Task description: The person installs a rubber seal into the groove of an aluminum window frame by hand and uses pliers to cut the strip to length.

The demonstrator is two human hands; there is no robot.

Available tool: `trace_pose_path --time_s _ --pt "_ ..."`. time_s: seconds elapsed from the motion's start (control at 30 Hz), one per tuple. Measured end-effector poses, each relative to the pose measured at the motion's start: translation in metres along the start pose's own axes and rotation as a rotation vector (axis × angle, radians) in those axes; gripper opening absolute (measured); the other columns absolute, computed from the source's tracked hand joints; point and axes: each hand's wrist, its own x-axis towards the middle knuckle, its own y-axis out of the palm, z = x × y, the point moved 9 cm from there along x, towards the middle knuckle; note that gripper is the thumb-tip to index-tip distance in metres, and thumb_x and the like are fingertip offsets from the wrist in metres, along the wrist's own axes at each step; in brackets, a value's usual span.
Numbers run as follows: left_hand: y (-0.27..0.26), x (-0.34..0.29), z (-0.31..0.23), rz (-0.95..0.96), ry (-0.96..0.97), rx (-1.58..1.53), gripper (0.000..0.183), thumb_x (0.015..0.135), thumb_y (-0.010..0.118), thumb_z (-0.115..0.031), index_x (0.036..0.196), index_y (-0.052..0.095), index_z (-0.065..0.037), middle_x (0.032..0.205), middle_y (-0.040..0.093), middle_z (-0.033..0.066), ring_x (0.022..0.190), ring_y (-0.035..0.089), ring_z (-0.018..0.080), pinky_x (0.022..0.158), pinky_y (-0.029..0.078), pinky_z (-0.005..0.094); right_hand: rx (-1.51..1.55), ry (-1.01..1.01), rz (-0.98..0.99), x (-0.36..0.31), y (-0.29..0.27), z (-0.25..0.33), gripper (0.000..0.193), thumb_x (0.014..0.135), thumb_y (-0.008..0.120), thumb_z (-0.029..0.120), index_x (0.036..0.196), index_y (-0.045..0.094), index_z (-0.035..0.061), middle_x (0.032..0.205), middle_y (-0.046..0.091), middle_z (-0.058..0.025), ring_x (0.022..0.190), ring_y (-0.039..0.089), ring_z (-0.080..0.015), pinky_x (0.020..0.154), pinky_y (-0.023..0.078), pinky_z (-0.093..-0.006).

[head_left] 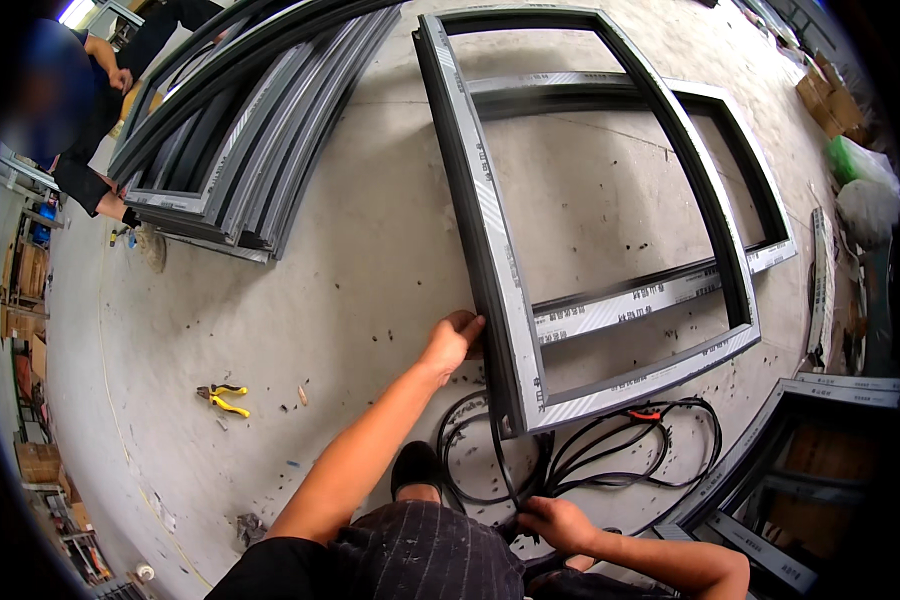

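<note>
Okay, window-type frame point(487, 205) is mid-scene, its near-left corner just beyond my knees, overlapping a second frame point(640, 300) on the far side. Left hand point(450, 345) has its thumb on the frame's dark left edge; can't tell how its hidden fingers sit. Right hand point(560, 525) is well apart, nearer me, looks pinched on a black strip point(505, 470) that runs from the near-left corner.

My read: the strip is being worked into that edge. I'd press in short lengths with the left thumb, feed slack from the right, no stretching, and check for twist at the corner. The coil point(450, 440) lies on the floor close to my feet, loops crossing; snag risk, so I'd free some first. Red-handled tool point(646, 415) sits on the loops. Yellow pliers point(222, 398) on the floor to the left.

Containers: cardboard boxes point(830, 100) far right, contents not visible. White plastic bag point(868, 208) just nearer, something green point(852, 160) at its top; can't tell what.
</note>
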Motion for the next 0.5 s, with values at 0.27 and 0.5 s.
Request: trace_pose_path --time_s 0.27,0.5 --pt "-0.004 -0.007 0.012 -0.068 0.04 0.029 0.031 0.098 0.05 -0.025 0.087 0.06 0.002 0.07 0.06 0.0059 0.06 0.056 0.0139 0.053 0.044 0.0291 -0.043 0.008 0.009 0.005 0.007 0.005 0.028 0.088 0.055 0.032 0.095 0.061 0.0061 0.085 0.066 -0.0157 0.084 0.063 -0.036 0.073 0.049 -0.043" --pt "-0.002 -0.019 0.008 -0.203 0.223 0.5 0.027 0.095 0.054 -0.022 0.088 0.061 0.004 0.069 0.062 0.0087 0.058 0.058 0.016 0.056 0.046 0.032 -0.042 0.017 -0.001 0.006 0.01 0.005 0.028 0.088 0.055 0.033 0.096 0.061 0.0067 0.086 0.066 -0.0168 0.086 0.061 -0.0374 0.074 0.048 -0.0441"
